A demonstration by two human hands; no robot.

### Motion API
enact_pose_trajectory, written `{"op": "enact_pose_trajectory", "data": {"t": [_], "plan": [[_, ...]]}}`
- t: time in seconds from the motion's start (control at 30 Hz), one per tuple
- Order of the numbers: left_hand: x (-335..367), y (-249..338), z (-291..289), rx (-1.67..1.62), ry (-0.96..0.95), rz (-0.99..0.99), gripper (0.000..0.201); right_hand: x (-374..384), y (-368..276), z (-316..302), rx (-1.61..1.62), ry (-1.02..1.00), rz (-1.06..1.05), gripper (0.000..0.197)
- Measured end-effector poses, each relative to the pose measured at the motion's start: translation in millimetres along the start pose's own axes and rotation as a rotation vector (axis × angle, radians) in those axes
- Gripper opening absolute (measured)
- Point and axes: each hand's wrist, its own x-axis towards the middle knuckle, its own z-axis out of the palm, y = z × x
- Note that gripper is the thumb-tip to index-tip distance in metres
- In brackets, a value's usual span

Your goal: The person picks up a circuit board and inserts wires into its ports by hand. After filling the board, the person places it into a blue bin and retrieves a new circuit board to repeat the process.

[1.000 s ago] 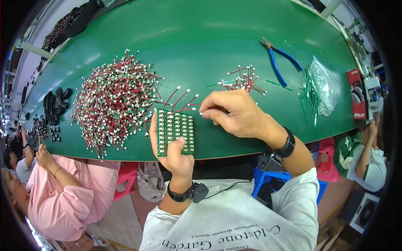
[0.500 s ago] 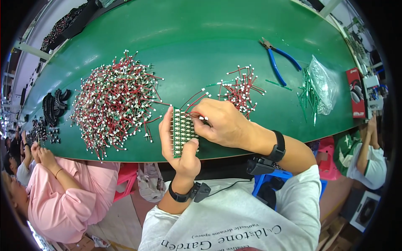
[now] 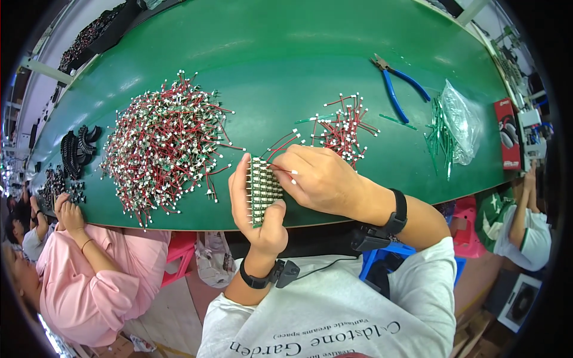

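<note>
My left hand grips a green circuit board panel bearing rows of small white parts, its fingers along the left edge and its thumb over the lower right. Thin pins stick out along that left edge. Against the panel's upper right side, my right hand is closed in a pinch on a short red and black wire lead. A white connector shows by its fingers. Other red wire leads stick out past the panel's top; their lower ends are hidden behind my right hand.
A big heap of wire leads lies left on the green table, a smaller pile beyond my right hand. Blue-handled cutters, a clear bag and a red box lie right. A co-worker in pink sits left.
The panel has tilted slightly in my left hand. My right hand has shifted a little, and the white connectors by its fingers have turned. The leads beyond the panel moved slightly right.
</note>
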Motion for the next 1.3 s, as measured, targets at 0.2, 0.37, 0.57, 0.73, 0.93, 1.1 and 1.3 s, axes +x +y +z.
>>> {"op": "enact_pose_trajectory", "data": {"t": [0.2,0.37,0.57,0.73,0.93,1.1,1.3], "plan": [[1,2,0,0.004,-0.034,-0.009,0.074,-2,0,-7,-0.03,-0.029,0.03,0.018],[2,1,1,0.03,-0.071,0.03,0.075,-3,9,-3,-0.036,-0.011,0.065,0.019],[8,10,4,-0.43,0.242,-0.127,0.079,11,30,-32,0.058,-0.017,0.168,0.019],[8,10,1,-0.43,0.215,-0.153,0.077,13,31,-6,-0.011,-0.144,0.161,0.02],[7,9,-2,-0.458,0.191,-0.141,0.075,18,32,7,-0.175,-0.156,0.015,0.009],[10,13,-2,-0.474,0.211,-0.158,0.074,44,19,-19,0.188,0.089,0.276,0.01],[7,8,-5,-0.333,0.155,-0.148,0.074,28,-9,-31,0.217,0.087,0.089,0.01]]}}
